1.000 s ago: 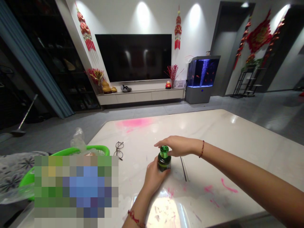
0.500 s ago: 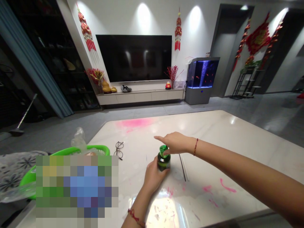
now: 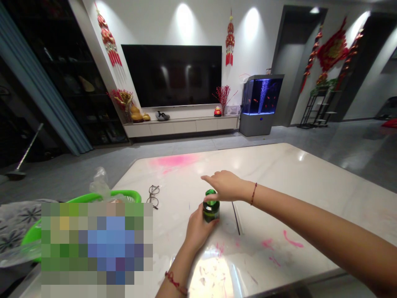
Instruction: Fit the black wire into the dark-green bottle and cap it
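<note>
The left hand point(image 3: 198, 231) wraps the side of a dark green glass bottle point(image 3: 211, 211), with the fingers curled around its lower body and the palm against it. The bottle stands upright on the tabletop point(image 3: 273, 165), directly in front of the person. Its bright green top point(image 3: 210, 195) is on the neck, though the view does not show whether it is fastened. The right hand point(image 3: 225, 186) reaches in from the right and lies above the bottle, spread rather than gripping. Its fingers run straight to the left, and the lower edge of the hand appears to touch the green top. No liquid or removed part can be seen. A red string bracelet point(image 3: 175, 283) circles the left wrist, and a thinner one point(image 3: 253, 193) circles the right.

A thin black rod point(image 3: 236, 218) lies just right of the bottle, and pink smears point(image 3: 291, 239) mark the white stone surface farther right. Left of the hands, a pair of wire-framed eyeglasses point(image 3: 153, 196) rests on the tabletop. Beyond them is a bright green plastic basket point(image 3: 122, 194), with a clear plastic bag point(image 3: 99, 183) rising from it, and a pixelated block hides much of that corner. Farther off, across the grey floor point(image 3: 189, 142), a low white cabinet point(image 3: 181, 127) stands beneath a large wall-mounted television point(image 3: 171, 75), beside a lit aquarium point(image 3: 262, 96).
</note>
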`<state>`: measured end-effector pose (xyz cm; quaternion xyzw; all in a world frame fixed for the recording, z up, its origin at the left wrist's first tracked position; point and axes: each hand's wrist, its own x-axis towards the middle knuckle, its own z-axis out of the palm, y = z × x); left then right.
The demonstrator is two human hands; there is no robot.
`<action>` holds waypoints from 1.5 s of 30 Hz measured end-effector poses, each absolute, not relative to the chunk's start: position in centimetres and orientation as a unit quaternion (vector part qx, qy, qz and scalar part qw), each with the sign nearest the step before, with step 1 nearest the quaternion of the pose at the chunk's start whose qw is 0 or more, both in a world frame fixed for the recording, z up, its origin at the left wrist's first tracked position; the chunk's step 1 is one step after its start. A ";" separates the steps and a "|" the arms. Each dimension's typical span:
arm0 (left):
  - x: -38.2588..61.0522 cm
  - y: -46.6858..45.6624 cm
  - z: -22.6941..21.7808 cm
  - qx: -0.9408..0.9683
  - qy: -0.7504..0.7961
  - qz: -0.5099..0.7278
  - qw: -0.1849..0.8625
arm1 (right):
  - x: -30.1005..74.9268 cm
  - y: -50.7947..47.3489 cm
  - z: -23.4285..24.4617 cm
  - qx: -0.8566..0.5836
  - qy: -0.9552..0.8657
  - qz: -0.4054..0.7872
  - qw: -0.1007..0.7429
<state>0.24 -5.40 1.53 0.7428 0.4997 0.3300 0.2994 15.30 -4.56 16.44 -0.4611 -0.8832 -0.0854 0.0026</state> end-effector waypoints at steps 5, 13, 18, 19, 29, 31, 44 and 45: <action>0.2 -5.4 1.5 0.742 0.503 0.328 0.297 | 15.5 -4.6 16.3 -0.472 -0.877 -0.090 -0.003; 0.1 -5.4 1.5 0.746 0.500 0.324 0.297 | 15.9 -4.7 15.8 -0.481 -0.875 -0.055 0.003; 0.2 -5.4 1.6 0.745 0.500 0.329 0.295 | 15.9 -4.7 15.5 -0.447 -0.894 -0.023 0.029; 0.2 -5.4 1.6 0.745 0.501 0.327 0.295 | 15.9 -4.7 15.4 -0.457 -0.889 -0.021 0.022; 0.2 -5.4 1.5 0.753 0.490 0.322 0.299 | 15.7 -4.8 15.0 -0.493 -0.870 -0.026 -0.001; 0.2 -5.4 1.5 0.751 0.488 0.325 0.303 | 15.5 -4.9 15.1 -0.520 -0.853 -0.041 -0.011; 0.2 -5.6 1.7 0.737 0.498 0.330 0.316 | 16.6 -5.0 13.7 -0.513 -0.851 0.091 0.064; 0.2 -5.6 1.7 0.734 0.498 0.333 0.320 | 17.2 -5.1 13.3 -0.513 -0.841 0.141 0.098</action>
